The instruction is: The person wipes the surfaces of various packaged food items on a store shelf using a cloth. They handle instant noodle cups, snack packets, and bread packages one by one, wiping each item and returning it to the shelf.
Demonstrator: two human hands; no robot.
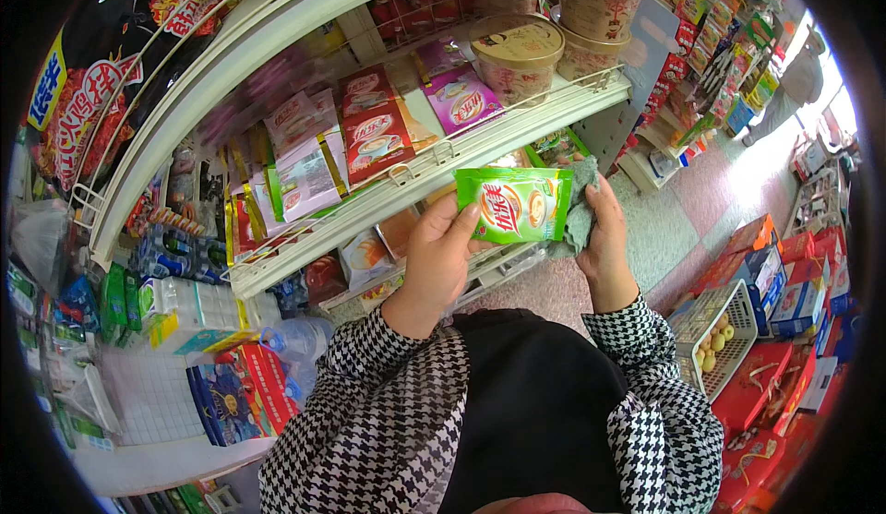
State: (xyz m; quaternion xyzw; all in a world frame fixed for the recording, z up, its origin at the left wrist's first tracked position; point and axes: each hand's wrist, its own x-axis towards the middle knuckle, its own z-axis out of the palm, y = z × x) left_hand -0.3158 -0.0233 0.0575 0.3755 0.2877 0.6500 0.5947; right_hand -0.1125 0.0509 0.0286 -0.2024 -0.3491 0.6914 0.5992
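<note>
A green drink-mix sachet [519, 206] with a cup printed on its front is pinched at its left end by my left hand [443, 247]. My right hand [603, 237] grips a grey-green cloth [580, 216], which lies against the sachet's right end. Both hands are in front of a white wire-fronted shelf [512, 126]. On that shelf lie purple sachets [462, 99], red sachets [377, 139] and pale pink sachets [301, 123]. The fingers behind the sachet are partly hidden.
Lidded paper tubs [518, 57] are stacked at the shelf's right end. A lower shelf holds packaged bread [365, 258]. Bottled-water packs and tissue packs [201, 310] stand at left. To the right are a fruit crate [737, 327] and red gift boxes [751, 382]. Another person [796, 85] stands far down the aisle.
</note>
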